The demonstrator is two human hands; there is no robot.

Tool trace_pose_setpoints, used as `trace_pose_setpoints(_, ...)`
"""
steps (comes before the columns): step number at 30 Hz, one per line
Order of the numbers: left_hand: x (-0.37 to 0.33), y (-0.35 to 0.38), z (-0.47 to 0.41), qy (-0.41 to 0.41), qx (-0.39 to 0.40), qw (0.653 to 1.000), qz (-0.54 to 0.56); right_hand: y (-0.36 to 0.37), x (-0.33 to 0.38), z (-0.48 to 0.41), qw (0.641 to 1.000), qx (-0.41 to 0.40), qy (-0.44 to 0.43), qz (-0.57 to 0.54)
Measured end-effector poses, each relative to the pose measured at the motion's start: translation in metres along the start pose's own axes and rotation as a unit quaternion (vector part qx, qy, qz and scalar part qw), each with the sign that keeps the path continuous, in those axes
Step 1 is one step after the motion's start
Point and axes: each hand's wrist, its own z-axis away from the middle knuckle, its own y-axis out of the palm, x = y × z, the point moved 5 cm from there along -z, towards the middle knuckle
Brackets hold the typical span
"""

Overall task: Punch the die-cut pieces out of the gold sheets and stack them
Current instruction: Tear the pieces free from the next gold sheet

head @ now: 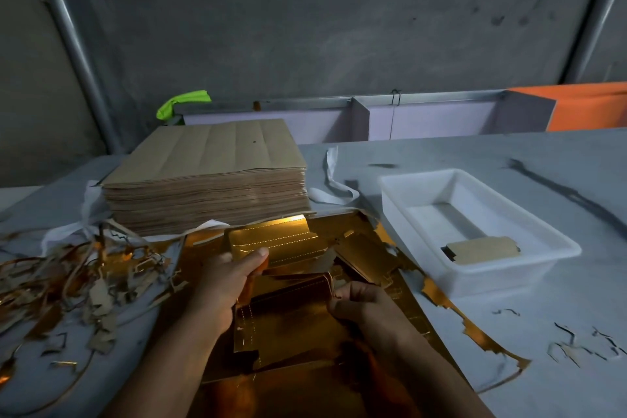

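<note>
**Head view: both hands on gold card at the table's near edge**

Head camera looks down on a grey table (509, 159). The left hand (230, 282) grips a gold piece (281, 241) at its near left corner, thumb flat on top and fingers beneath. The piece is lifted and catches the light, which shows up its dotted score lines. The right hand (359, 305) has its fingers curled and pinches the sheet (288, 326) at the right edge of a scored panel. That gold sheet lies flat between the two forearms, its border torn and ragged, with more gold card spread under it.

Behind the hands stands a tall pile (207, 180) of brown-backed sheets, bound below by a white strap (334, 180). To the right, just beside the gold card, sits a white tray (424, 190) holding a small stack (481, 249) of punched pieces, brown side up. Scrap (68, 278), thin gold and brown strips and offcuts, is heaped on the left of the table, and a few slivers (583, 346) lie on the right. At the back are a green rag (183, 102) and an orange panel (590, 105).
</note>
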Motion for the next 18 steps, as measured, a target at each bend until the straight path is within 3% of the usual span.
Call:
trace_pose_setpoints(11, 0.0008, -0.0102, -0.0058, 0.045, -0.059, 0.995, -0.064, -0.0065, -0.0062, -0.0011, 0.998, -0.044, 0.011, -0.042)
trace_pose_setpoints(18, 0.0037, -0.0062, -0.0040, 0.042, -0.091, 0.994, -0.049, -0.0063, -0.0072, -0.0008, 0.994, -0.083, 0.026, -0.070)
